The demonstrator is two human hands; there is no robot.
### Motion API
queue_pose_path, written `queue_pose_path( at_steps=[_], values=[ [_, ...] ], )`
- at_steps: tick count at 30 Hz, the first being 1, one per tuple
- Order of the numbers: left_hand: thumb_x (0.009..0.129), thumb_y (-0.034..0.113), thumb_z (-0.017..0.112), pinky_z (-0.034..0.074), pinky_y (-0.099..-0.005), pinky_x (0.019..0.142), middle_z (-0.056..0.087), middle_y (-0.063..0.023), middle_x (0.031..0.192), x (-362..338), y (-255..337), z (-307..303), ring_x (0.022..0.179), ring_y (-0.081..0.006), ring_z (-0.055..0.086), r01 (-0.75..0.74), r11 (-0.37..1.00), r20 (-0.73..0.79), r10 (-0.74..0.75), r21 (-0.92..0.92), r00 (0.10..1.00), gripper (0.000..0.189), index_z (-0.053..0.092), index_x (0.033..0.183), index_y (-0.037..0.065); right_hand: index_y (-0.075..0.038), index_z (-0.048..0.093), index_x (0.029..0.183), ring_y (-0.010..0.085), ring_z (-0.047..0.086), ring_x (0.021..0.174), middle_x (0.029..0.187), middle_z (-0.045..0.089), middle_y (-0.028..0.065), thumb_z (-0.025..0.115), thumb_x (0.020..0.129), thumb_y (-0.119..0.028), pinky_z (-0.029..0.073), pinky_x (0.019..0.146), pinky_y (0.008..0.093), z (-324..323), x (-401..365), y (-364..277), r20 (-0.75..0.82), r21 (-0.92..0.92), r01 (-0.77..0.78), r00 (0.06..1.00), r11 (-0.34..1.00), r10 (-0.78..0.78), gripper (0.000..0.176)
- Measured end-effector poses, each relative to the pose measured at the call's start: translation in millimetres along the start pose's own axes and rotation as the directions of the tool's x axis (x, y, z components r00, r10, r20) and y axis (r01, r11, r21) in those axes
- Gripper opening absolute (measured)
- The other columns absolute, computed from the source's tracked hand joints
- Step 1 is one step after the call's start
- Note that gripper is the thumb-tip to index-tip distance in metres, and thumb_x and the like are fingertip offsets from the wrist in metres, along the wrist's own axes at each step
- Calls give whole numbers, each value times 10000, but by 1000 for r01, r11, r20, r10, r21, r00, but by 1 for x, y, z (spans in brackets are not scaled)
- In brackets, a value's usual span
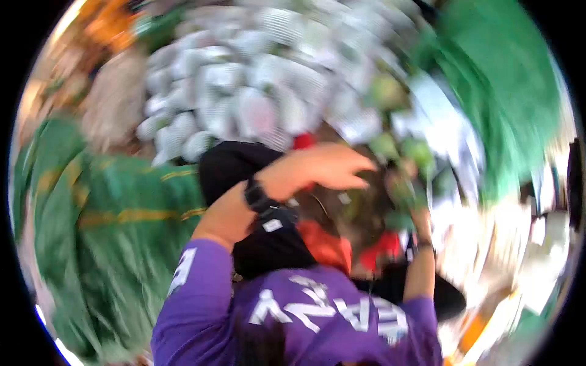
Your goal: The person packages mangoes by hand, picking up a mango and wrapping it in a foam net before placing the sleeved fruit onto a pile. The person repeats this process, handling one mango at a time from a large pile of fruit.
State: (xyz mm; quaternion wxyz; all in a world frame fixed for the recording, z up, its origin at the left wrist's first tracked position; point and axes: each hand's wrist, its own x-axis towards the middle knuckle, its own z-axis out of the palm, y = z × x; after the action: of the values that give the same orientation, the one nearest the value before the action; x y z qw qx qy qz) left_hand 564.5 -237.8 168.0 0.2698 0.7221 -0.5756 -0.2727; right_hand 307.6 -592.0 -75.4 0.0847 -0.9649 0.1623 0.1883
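My left hand (pixel 323 166), with a dark watch at its wrist, reaches over my lap near the middle of the head view. Its fingers point right, thumb apart from them, and nothing is held. Low at the right, my right hand (pixel 419 221) is beside green leafy or round pieces (pixel 400 198); blur hides its fingers and whether it grips anything. Above both hands lies a large heap of round items in white foam nets (pixel 226 79). Bare greenish round fruits (pixel 389 91) lie at the heap's right side.
A green sack with yellow stripes (pixel 122 213) fills the left. Green cloth (pixel 494 79) is at the upper right, beside whitish sheets (pixel 442 116). A pale brown sack (pixel 113 100) stands left of the heap. Orange items (pixel 110 27) show at the top left.
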Motion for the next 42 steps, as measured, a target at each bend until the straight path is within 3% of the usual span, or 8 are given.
queue_pose_path(
  at_steps=[7,11,14,17,23,32,37,42],
  values=[
    [776,280,522,399,-387,819,522,-205,1041,-14,-2,83,965,-327,499,464,882,93,-471,87,878,443,450,1126,18,-85,584,893,308,547,798,797,580,136,597,691,-243,434,719,372,-82,-29,-34,-631,582,-182,513,793,581,257],
    [768,264,536,422,-376,766,549,-200,987,6,0,111,907,-321,530,408,906,179,-423,114,888,433,456,1123,30,-134,461,1123,325,428,1020,1060,469,196,672,601,-306,354,871,386,-52,-22,-22,-531,461,-412,582,786,616,589],
    [766,261,538,413,-382,786,544,-202,994,14,-3,125,923,-325,522,373,926,187,-376,54,908,436,454,1119,21,-154,272,1263,371,396,1072,1131,412,265,688,573,-322,331,905,400,-35,-36,-17,-529,401,-741,293,539,797,823],
    [764,251,540,405,-384,799,540,-206,999,19,-4,126,937,-329,515,387,917,212,-398,93,893,431,458,1113,12,-136,344,1230,353,460,1024,1107,462,236,682,568,-312,366,875,397,-14,-36,32,-130,628,-684,377,370,917,764],
    [688,180,618,442,-349,720,575,-162,926,45,11,109,827,-284,561,325,931,-136,-348,-165,928,405,514,1053,37,-179,557,1030,320,542,822,912,557,198,514,694,-208,426,758,391,-157,-39,-20,-625,442,-405,501,801,598,340],
    [574,67,688,311,-396,910,413,-171,1173,64,45,136,1074,-334,393,12,999,-372,2,35,928,885,202,1307,165,-50,494,982,297,512,843,889,532,137,517,668,-137,450,696,379,-150,-61,-201,-419,298,26,902,954,106,327],
    [612,62,662,446,-366,711,548,-173,1008,55,47,126,851,-305,563,135,973,-243,-179,-187,953,840,212,1308,198,-33,471,1010,267,539,815,905,514,143,642,623,-121,447,717,342,-123,-83,-198,-615,711,308,707,632,348,433],
    [643,77,669,434,-269,724,580,-103,947,43,18,128,820,-167,553,240,872,-48,-287,-426,957,480,492,1089,42,6,524,932,152,528,601,710,546,76,720,603,-237,433,548,265,-78,-85,-204,-157,927,115,984,357,90,453]
  ],
)
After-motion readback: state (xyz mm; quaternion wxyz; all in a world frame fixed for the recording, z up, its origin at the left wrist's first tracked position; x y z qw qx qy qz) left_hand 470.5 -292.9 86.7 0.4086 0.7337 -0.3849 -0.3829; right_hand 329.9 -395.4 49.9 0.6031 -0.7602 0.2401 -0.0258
